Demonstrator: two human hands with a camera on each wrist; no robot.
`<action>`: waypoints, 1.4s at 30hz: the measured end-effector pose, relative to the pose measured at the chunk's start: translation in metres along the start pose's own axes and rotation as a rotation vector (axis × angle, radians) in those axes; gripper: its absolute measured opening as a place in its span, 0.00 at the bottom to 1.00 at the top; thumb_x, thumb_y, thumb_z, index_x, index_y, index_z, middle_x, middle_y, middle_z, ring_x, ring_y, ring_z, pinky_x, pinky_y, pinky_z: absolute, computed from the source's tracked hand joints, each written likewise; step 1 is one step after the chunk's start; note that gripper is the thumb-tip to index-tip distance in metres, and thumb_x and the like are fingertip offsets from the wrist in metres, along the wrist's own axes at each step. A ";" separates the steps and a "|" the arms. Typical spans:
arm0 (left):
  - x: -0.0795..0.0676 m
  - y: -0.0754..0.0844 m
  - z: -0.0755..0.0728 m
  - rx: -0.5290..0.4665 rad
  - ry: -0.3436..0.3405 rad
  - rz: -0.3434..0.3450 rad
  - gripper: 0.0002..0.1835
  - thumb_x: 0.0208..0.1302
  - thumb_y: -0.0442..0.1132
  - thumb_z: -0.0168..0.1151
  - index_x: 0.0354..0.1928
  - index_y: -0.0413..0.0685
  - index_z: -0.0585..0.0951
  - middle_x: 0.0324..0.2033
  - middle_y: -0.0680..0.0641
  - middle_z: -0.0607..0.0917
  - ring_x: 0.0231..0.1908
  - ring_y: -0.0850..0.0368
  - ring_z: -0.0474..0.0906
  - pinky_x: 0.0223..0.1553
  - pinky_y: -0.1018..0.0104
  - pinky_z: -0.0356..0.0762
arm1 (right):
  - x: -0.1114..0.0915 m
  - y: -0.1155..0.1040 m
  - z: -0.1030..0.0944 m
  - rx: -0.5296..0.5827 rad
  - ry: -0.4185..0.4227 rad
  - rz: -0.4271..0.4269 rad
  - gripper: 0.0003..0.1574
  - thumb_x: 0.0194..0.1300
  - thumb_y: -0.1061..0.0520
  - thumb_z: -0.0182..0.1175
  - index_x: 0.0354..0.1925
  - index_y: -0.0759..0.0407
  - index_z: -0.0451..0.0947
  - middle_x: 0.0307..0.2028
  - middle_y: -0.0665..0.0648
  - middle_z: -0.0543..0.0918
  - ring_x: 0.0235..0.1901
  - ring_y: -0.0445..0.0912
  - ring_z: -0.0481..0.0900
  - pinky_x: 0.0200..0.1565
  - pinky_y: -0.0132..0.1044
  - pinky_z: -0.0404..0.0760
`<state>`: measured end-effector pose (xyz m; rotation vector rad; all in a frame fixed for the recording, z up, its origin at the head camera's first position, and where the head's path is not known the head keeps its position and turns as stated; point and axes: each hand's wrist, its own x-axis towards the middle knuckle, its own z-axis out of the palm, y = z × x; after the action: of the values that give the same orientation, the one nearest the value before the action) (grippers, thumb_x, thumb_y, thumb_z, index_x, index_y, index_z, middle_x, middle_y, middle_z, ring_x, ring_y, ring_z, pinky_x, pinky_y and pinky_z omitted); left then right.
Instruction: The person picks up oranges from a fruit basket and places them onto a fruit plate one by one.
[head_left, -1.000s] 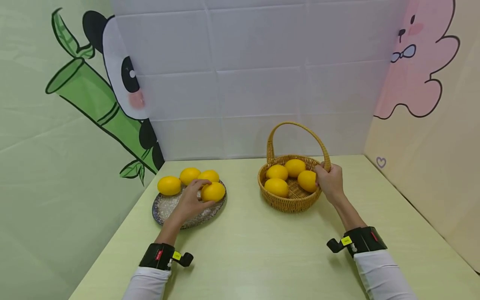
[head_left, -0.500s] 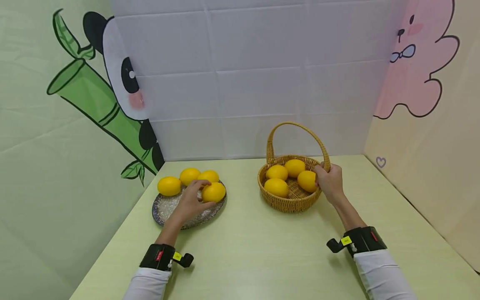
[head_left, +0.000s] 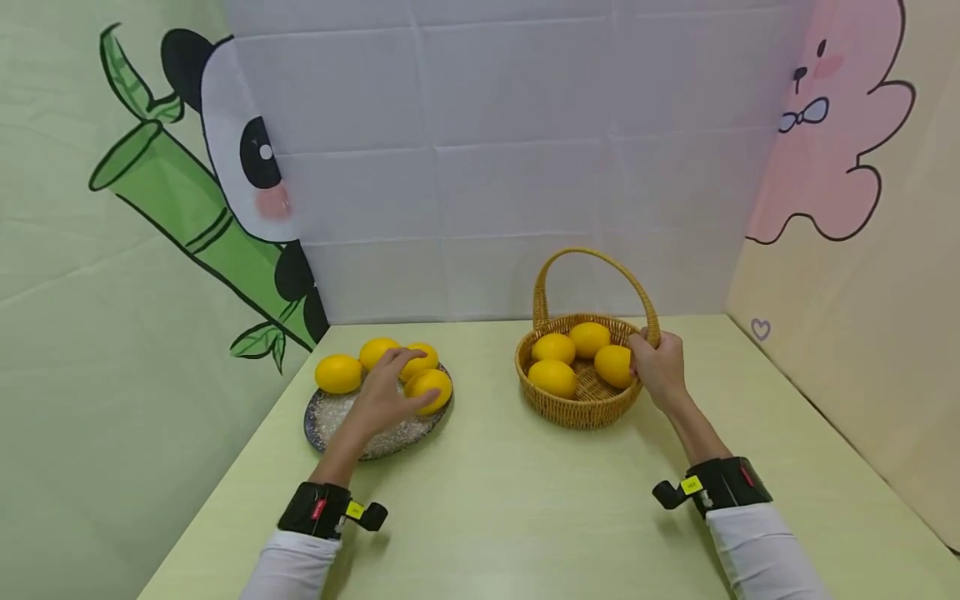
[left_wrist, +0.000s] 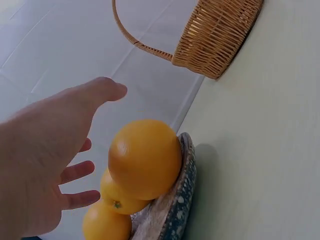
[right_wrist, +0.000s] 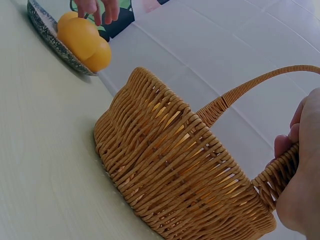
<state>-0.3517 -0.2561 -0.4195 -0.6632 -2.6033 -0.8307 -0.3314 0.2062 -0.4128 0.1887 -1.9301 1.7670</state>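
My left hand [head_left: 381, 400] hovers over the speckled plate [head_left: 328, 419] with fingers and thumb spread. The left wrist view shows a gap between this hand and the nearest orange [left_wrist: 147, 157], which lies at the plate's right side. Several oranges sit on the plate, crowded toward its back; they look yellow in the head view. On the right, my right hand [head_left: 662, 367] grips the base of the handle [head_left: 600, 258] of a round wicker basket [head_left: 577, 414]. Several oranges [head_left: 553, 379] lie inside that basket, which stands on the table. My fingers partly cover one of them.
The pale table [head_left: 495, 500] runs back to a white wall covering [head_left: 510, 183]. Side panels with a panda [head_left: 232, 158] and a pink bear [head_left: 832, 167] border it left and right. A black strap with a small camera sits on each wrist.
My left fingers have opened away from the orange, and the hand has lifted slightly. That orange now rests a bit lower on the plate. The right hand keeps its grip on the basket handle.
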 end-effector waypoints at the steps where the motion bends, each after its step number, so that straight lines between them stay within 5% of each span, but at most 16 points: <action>1: 0.002 0.003 -0.001 0.007 0.002 0.009 0.39 0.59 0.60 0.73 0.69 0.49 0.77 0.65 0.44 0.73 0.63 0.45 0.69 0.61 0.39 0.72 | 0.000 0.000 0.000 -0.002 -0.004 0.001 0.22 0.72 0.64 0.51 0.19 0.63 0.66 0.08 0.47 0.69 0.08 0.45 0.70 0.09 0.33 0.73; 9: 0.019 0.031 -0.004 0.033 -0.014 0.060 0.39 0.63 0.71 0.61 0.71 0.61 0.75 0.71 0.49 0.69 0.68 0.47 0.63 0.63 0.37 0.68 | 0.000 0.001 0.000 0.003 0.002 0.008 0.22 0.72 0.64 0.52 0.18 0.62 0.66 0.08 0.46 0.69 0.08 0.44 0.70 0.09 0.31 0.73; 22: 0.057 0.093 0.006 0.039 -0.123 0.200 0.43 0.64 0.73 0.58 0.76 0.60 0.70 0.75 0.50 0.64 0.71 0.48 0.58 0.65 0.38 0.66 | -0.001 0.001 0.001 0.000 0.004 0.010 0.21 0.72 0.64 0.52 0.20 0.63 0.65 0.09 0.47 0.69 0.08 0.43 0.70 0.10 0.31 0.74; 30: 0.078 0.130 0.020 0.092 -0.237 0.267 0.44 0.65 0.73 0.56 0.78 0.62 0.68 0.75 0.48 0.64 0.71 0.47 0.60 0.65 0.39 0.67 | 0.000 -0.002 0.000 -0.007 0.001 0.009 0.21 0.71 0.64 0.52 0.20 0.65 0.66 0.08 0.46 0.69 0.09 0.44 0.69 0.10 0.34 0.74; 42: 0.095 0.171 0.046 0.147 -0.462 0.259 0.46 0.64 0.76 0.53 0.78 0.59 0.68 0.76 0.46 0.63 0.72 0.48 0.59 0.69 0.43 0.64 | -0.001 -0.001 0.000 -0.007 -0.004 0.004 0.23 0.71 0.64 0.52 0.17 0.62 0.66 0.07 0.47 0.68 0.07 0.48 0.69 0.06 0.36 0.71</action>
<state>-0.3503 -0.0735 -0.3358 -1.2394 -2.8451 -0.4397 -0.3301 0.2057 -0.4120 0.1860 -1.9400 1.7637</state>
